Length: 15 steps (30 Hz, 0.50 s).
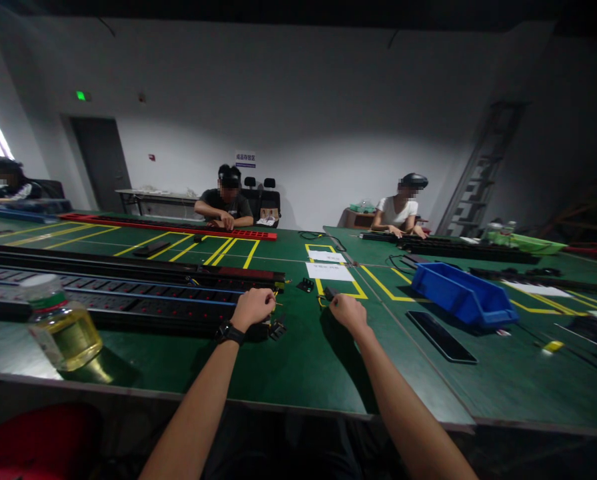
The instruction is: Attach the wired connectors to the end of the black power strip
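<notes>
My left hand (pixel 253 307), with a dark watch on its wrist, is closed at the right end of a long black rail assembly (pixel 148 300); thin wires show by its fingertips, and what it grips is too small to tell. A small black part (pixel 278 330) hangs or lies just below it. My right hand (pixel 347 312) is pinched on a small black connector (pixel 330 293) with a yellow and black wire, above the green table (pixel 298 373). Between the hands, farther back, lies another small black piece (pixel 306 285).
A bottle of yellow liquid (pixel 66 327) stands at the left. Right of my hands are a phone (pixel 441 335) and a blue bin (pixel 463 293). Paper sheets (pixel 328 271) lie ahead. People sit across the table and at far left, beside red and black rails.
</notes>
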Motion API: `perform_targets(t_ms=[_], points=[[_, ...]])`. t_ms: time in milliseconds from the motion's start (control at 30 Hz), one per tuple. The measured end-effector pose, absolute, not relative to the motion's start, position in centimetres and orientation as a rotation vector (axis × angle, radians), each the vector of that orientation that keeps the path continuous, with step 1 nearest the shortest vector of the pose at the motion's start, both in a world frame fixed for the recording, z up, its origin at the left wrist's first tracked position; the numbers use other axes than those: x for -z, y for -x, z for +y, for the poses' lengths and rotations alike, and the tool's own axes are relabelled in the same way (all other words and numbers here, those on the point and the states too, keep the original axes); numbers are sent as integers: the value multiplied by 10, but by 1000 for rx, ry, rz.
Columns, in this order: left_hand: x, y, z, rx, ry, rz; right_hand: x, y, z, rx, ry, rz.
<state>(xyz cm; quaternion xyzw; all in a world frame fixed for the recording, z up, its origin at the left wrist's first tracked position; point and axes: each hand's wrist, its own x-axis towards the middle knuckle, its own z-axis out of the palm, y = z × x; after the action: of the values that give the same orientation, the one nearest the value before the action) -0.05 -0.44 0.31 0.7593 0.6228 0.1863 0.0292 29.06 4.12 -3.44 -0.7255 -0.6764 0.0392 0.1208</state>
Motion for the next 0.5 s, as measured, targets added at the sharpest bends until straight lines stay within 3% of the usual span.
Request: perform_targets(t_ms=[500], points=[[-5,0,-6,-562,-2333,1929,30,-288,37,-104,2128,-1975]])
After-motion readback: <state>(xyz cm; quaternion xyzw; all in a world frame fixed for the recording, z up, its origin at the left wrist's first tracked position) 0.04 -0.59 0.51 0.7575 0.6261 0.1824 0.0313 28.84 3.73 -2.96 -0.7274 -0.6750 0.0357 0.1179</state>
